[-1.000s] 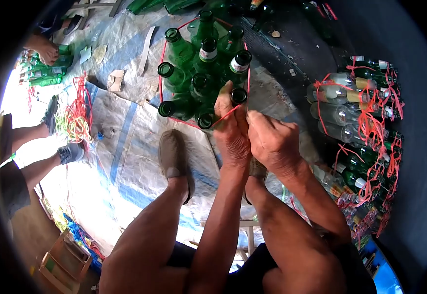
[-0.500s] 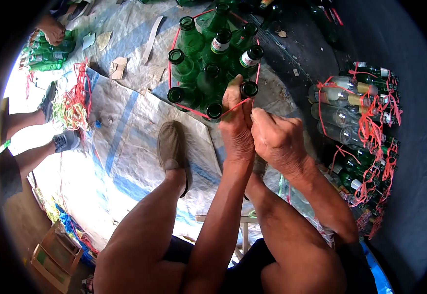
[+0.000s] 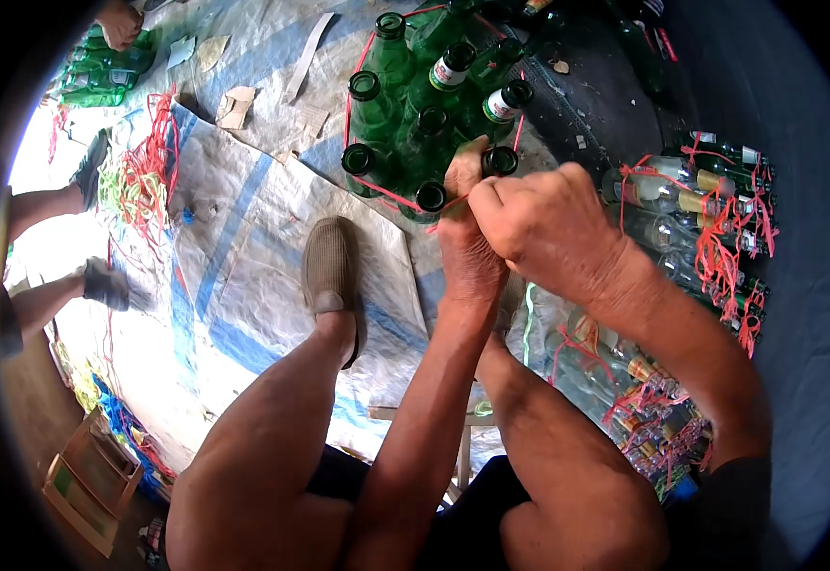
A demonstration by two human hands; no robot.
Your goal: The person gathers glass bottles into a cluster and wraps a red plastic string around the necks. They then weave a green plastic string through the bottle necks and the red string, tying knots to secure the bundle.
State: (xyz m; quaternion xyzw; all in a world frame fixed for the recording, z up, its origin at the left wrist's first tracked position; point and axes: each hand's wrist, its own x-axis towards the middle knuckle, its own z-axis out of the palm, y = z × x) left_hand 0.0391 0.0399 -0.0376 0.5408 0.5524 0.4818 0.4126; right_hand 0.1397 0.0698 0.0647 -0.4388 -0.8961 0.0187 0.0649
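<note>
A cluster of green glass bottles point(image 3: 374, 119) stands upright on the sheet, ringed by a red plastic string point(image 3: 391, 194) near the necks. My left hand point(image 3: 470, 224) is closed at the near side of the cluster, its upper finger against the bottles and the string passing across it; its other fingers are partly hidden. My right hand point(image 3: 550, 224) forms a fist beside and partly over it, gripping the string near the front right bottle. The tail of the string inside the fist is hidden.
Tied bundles of bottles point(image 3: 667, 233) lie to the right. A heap of red and yellow-green strings point(image 3: 144, 176) is at left, near another person's legs. Another person's hand point(image 3: 120, 24) touches green bottles point(image 3: 101, 71). My shoe point(image 3: 329, 266) rests on the sheet point(image 3: 244, 257).
My right hand has moved up and over toward my left hand, its elbow swinging outward. The view has shifted slightly, and the other person's hand at upper left has risen toward the edge.
</note>
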